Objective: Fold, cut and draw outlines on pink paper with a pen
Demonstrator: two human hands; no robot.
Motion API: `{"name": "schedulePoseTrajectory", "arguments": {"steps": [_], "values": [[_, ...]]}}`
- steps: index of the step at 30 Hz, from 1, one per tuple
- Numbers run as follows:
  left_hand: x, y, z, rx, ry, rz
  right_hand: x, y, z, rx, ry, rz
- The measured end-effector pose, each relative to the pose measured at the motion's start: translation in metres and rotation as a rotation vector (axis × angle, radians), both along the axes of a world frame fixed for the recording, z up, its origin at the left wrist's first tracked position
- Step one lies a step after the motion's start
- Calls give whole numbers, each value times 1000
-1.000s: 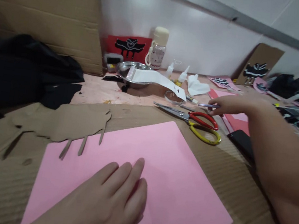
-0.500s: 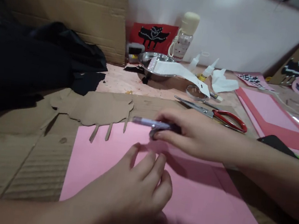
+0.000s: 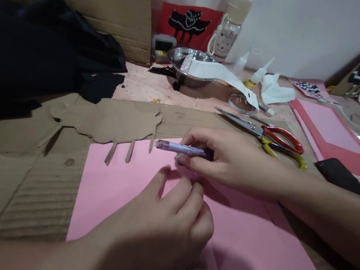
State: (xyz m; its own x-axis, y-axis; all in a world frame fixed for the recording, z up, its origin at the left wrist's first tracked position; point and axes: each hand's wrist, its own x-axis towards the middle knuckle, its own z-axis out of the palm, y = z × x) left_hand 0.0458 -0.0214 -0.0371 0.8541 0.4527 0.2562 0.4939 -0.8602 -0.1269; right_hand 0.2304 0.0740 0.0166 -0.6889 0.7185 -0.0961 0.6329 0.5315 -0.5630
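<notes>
My right hand (image 3: 207, 154) is closed around a purple pen (image 3: 178, 148), its tip end pointing left above the far part of a pink sheet of paper (image 3: 107, 200). My left hand (image 3: 167, 227) lies palm down on that sheet, just nearer to me, fingers bent and the outer one spread away from the others. The left fingertips are partly hidden, and whatever lies under the palm cannot be seen. Touching the sheet's far left edge is a cardboard cutout (image 3: 118, 119) with thin legs.
Flat cardboard (image 3: 16, 206) lies under the sheet. Red-and-yellow-handled scissors (image 3: 261, 130) and a black phone-like slab (image 3: 345, 176) are at right. Black material (image 3: 43, 62) is heaped at left. Behind stand a metal bowl (image 3: 191, 76), a bottle (image 3: 230, 30) and glue bottles (image 3: 256, 78).
The view has tilted and shifted slightly, showing more of the scissors' yellow handle. My right hand has brought the pen a little closer to the left hand, which stays on the paper.
</notes>
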Motion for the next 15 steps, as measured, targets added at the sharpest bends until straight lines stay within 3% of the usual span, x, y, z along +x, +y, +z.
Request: {"name": "schedulePoseTrajectory", "arguments": {"steps": [3,8,15], "values": [[0,-1,-1,29,23,11,-7,-1,-1,-18,39,47],[0,-1,-3,16,-7,8,0,2,-1,105,-58,3],[0,-2,-6,28,-3,27,-3,0,-5,7,47,72]]}}
